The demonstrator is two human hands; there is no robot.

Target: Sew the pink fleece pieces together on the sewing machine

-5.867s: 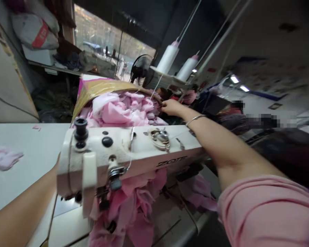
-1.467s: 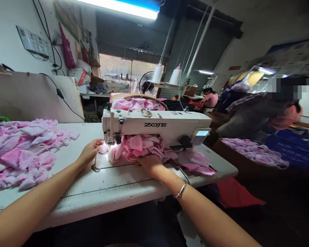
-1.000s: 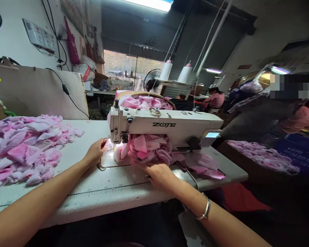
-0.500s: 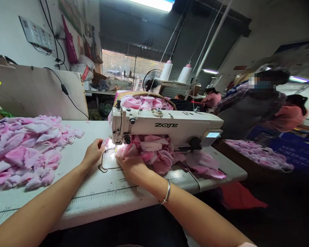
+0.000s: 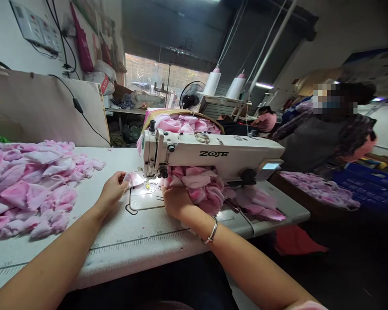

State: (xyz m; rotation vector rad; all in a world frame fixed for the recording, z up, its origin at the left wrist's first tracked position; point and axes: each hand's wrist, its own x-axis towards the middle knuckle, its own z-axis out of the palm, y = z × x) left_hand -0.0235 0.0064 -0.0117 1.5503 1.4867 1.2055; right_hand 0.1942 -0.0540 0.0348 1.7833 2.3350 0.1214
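Right now, two bare hands are working apart at one ZOJE sewing machine [image 5: 213, 153]: the left hand [image 5: 111, 192] is holding a small pink fabric piece [image 5: 133, 178] beside the needle [image 5: 147, 185], and the right hand [image 5: 177, 202] is gripping bunched pink fabric [image 5: 197, 189]. One pink heap [image 5: 29, 191] is lying on the table [image 5: 116, 254], two thread cones [image 5: 211, 82] are standing behind the machine, and one co-worker [image 5: 323, 137] is standing to the right.

Under the sewing machine arm [image 5: 213, 154] — pink fabric [image 5: 197, 189] blocks.
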